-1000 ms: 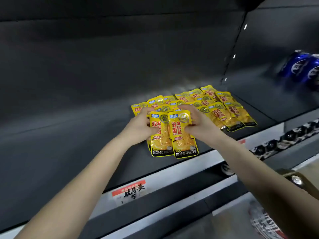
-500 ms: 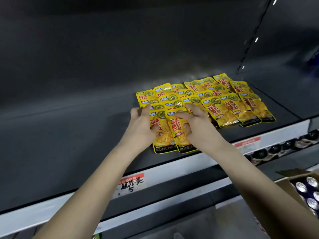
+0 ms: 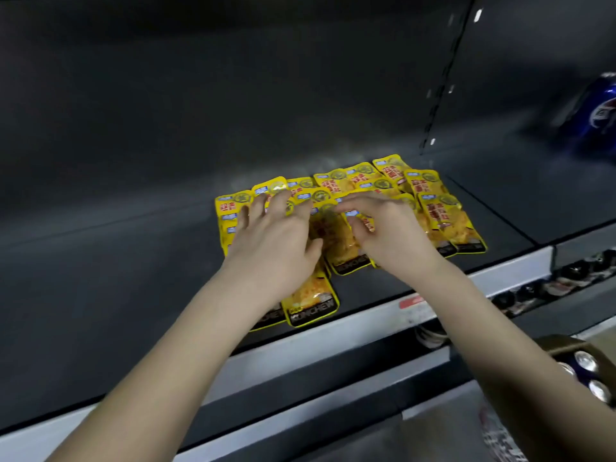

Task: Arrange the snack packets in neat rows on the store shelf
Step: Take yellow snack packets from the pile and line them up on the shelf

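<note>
Snack packets [image 3: 446, 221] lie beneath left hand [image 3: 273, 235] and right hand [image 3: 390, 231].

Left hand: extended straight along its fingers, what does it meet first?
The rear-row snack packets: the left hand has its fingertips over their top edges. Beyond them looks like bare shelf, then the dark back panel, though depth is hard to judge.

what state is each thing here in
left hand, open, fingers spread flat on the packets
right hand, fingertips on the packets, grip unclear
packets, flat, overlapping in rows
front packet, flat, sticking out ahead of the rows
shelf, holds the packets
blue can, blurred, pose unclear
</note>
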